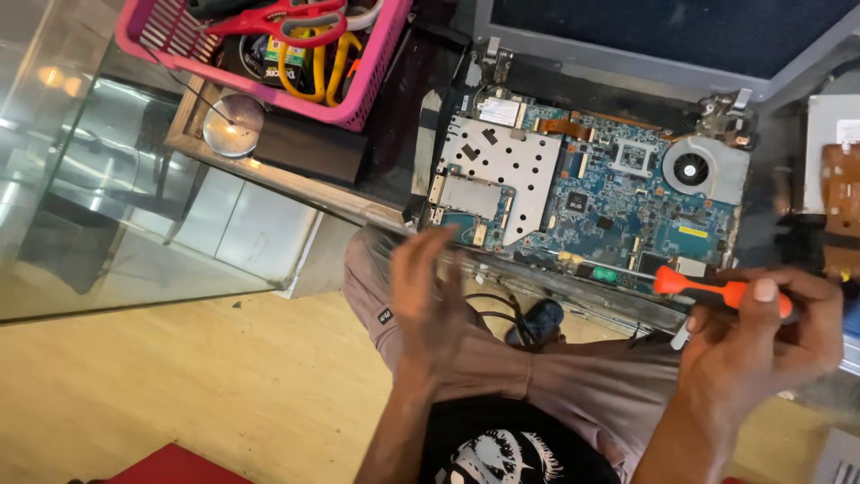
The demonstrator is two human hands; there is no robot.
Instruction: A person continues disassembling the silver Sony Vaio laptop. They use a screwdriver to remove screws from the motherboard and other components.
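Presently, the head view shows one opened laptop base (627, 260) lying on a glass tabletop (134, 206), its single blue circuit board (618, 206) exposed, with one perforated metal shield plate (506, 170) over the board's left part and one round cooling fan (692, 168) at its upper right. Two hands are in view, both the person's own. The right hand (761, 345) is closed around one screwdriver (717, 291) with an orange handle, thumb laid along the top of the handle; the tool sits at the near edge of the laptop base, at the lower right of the board. Its long axis runs nearly level across the picture, tilted slightly, and the shaft end points left and a little up toward the board's near edge; the tip itself is too small to make out. The left hand (430, 287) is blurred, fingers spread and loosely extended, holding nothing, hovering at the near left corner of the base; contact with the edge cannot be told. One pink plastic basket (367, 81) stands at the top left, holding one pair of red-handled scissors (282, 20) and one yellow-handled tool (322, 67). One round glass lens (233, 125) lies just beside the basket. One dark cable (497, 314) hangs below the table edge, over the person's lap.
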